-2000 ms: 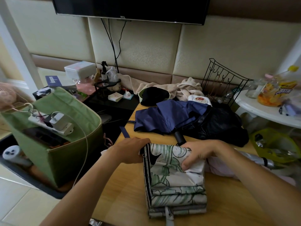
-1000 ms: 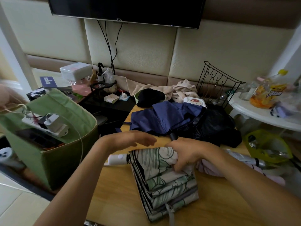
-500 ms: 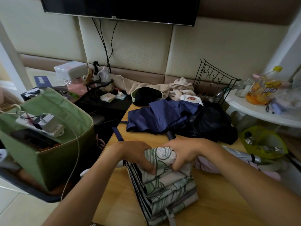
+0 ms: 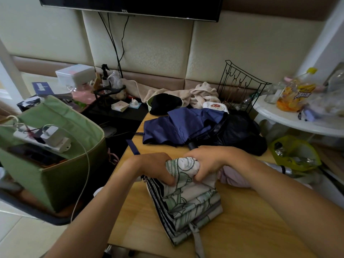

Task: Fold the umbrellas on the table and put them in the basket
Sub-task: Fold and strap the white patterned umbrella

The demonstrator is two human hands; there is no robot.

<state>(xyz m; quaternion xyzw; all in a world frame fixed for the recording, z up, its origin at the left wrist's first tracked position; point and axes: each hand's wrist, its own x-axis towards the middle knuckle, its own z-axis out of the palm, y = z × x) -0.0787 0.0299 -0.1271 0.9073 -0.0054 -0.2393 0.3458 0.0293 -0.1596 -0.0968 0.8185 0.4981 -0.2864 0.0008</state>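
A white umbrella with a green leaf print point(image 4: 188, 200) lies on the wooden table point(image 4: 242, 226), its panels stacked in flat pleats and its strap hanging off the near end. My left hand point(image 4: 154, 167) and my right hand point(image 4: 206, 161) both grip its far end, fingers curled into the fabric. Behind them lie a loosely bunched navy umbrella point(image 4: 178, 127) and a black umbrella point(image 4: 240, 133). A pale pink umbrella point(image 4: 230, 175) with a silver shaft lies under my right forearm. The green fabric basket point(image 4: 61, 168) stands to the left of the table.
The basket holds a white power strip point(image 4: 42, 140) with chargers and a cable hanging over its rim. A black wire rack point(image 4: 240, 84) and towels sit at the table's back. A white round table point(image 4: 297, 120) with bottles is at the right, a yellow-green bin point(image 4: 296, 153) below it.
My left hand left the white handle end, hovered open, then came down onto the leaf-print fabric. Both hands now bunch the umbrella's far end together.
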